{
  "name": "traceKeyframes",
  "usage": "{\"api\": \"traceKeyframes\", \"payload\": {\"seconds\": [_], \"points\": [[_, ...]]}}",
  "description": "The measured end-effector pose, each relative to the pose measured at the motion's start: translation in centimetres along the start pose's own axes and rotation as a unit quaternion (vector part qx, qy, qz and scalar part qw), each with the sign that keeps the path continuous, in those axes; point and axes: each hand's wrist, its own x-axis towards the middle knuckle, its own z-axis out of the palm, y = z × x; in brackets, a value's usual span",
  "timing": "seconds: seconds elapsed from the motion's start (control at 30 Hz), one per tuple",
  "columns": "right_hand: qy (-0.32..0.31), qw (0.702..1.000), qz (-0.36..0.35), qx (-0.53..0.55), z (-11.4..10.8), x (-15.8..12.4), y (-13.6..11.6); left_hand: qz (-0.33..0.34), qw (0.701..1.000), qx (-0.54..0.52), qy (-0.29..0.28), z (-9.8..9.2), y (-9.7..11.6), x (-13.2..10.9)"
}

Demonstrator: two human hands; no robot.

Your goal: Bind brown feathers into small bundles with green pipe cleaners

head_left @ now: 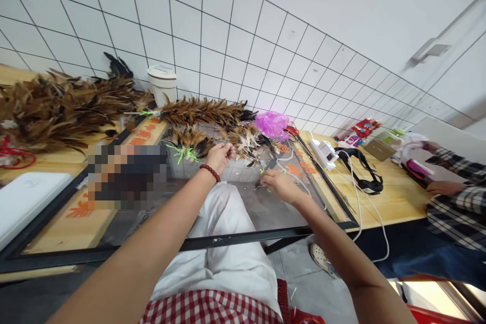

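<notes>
My left hand [222, 156], with a red bead bracelet at the wrist, is pinched at the left edge of a pile of loose brown and white feathers [248, 143]; what its fingertips hold is too small to name. To the right, my right hand [271, 180] is low over the glass tabletop, fingers curled, near green ties and a dark object too small to make out. Left of my left hand are a feather bunch [192, 139] and bright green ties [183, 153]. A long brown feather strip [207, 111] lies behind them.
A large feather heap [56, 106] and white box [32, 202] lie left. Behind stand a white cup [163, 83] and wire grid. Right are a purple plastic bag [272, 125], power strip [324, 153], cables, black strap [366, 182] and another person's hands and plaid sleeves.
</notes>
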Motion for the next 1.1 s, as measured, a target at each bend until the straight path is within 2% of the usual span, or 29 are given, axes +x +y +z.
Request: {"api": "traceKeyframes", "payload": {"seconds": [0.1, 0.2, 0.27, 0.33, 0.4, 0.47, 0.5, 0.53, 0.57, 0.6, 0.67, 0.7, 0.77, 0.87, 0.97, 1.1], "points": [[0.024, 0.998, 0.062, -0.001, -0.7, -2.8, 3.5, 0.0, 1.0, 0.006, 0.003, 0.2, 0.1, -0.2], [0.037, 0.992, 0.115, -0.024, -2.2, -4.5, 5.8, -0.003, 1.0, 0.004, 0.006, 0.3, 0.2, -0.2], [0.111, 0.983, 0.145, 0.0, -3.3, -4.2, 6.6, -0.005, 1.0, 0.003, 0.005, 0.4, 0.2, -0.2], [0.232, 0.951, 0.182, 0.089, -4.0, -2.4, 7.0, -0.002, 1.0, 0.011, -0.003, 0.3, 0.1, -0.2], [0.328, 0.887, 0.234, 0.227, -3.7, 0.6, 6.9, 0.0, 0.999, 0.026, -0.02, 0.2, 0.1, -0.4], [0.335, 0.823, 0.249, 0.386, -2.5, 4.2, 6.0, -0.003, 0.999, 0.041, -0.035, 0.1, 0.1, -0.5], [0.321, 0.804, 0.247, 0.435, -1.6, 5.9, 5.3, -0.006, 0.998, 0.045, -0.038, 0.1, 0.1, -0.6], [0.307, 0.802, 0.243, 0.45, -0.6, 7.4, 4.6, -0.007, 0.998, 0.047, -0.034, 0.1, 0.1, -0.7], [0.301, 0.815, 0.24, 0.432, 0.3, 8.6, 3.8, -0.001, 0.999, 0.046, -0.027, 0.0, 0.1, -0.7], [0.296, 0.843, 0.23, 0.386, 1.2, 9.4, 3.1, 0.005, 0.999, 0.047, -0.02, 0.0, 0.1, -0.7], [0.276, 0.907, 0.201, 0.247, 2.6, 10.1, 1.9, 0.027, 0.998, 0.052, -0.008, -0.1, 0.0, -0.6], [0.273, 0.923, 0.197, 0.185, 3.0, 10.0, 1.6, 0.036, 0.998, 0.054, -0.013, -0.1, -0.1, -0.6], [0.28, 0.932, 0.212, 0.089, 3.1, 9.4, 1.1, 0.049, 0.997, 0.063, -0.015, -0.2, -0.3, -0.4], [0.289, 0.932, 0.216, -0.025, 2.3, 8.3, 0.7, 0.072, 0.989, 0.125, 0.014, -0.1, -0.8, -0.3], [0.243, 0.949, 0.163, -0.116, 1.2, 7.6, 0.0, 0.091, 0.966, 0.237, 0.038, 0.2, -1.2, -0.4], [0.184, 0.957, 0.141, -0.173, 0.6, 7.4, -1.1, 0.096, 0.926, 0.364, 0.021, 0.3, -1.7, -0.6]]}}
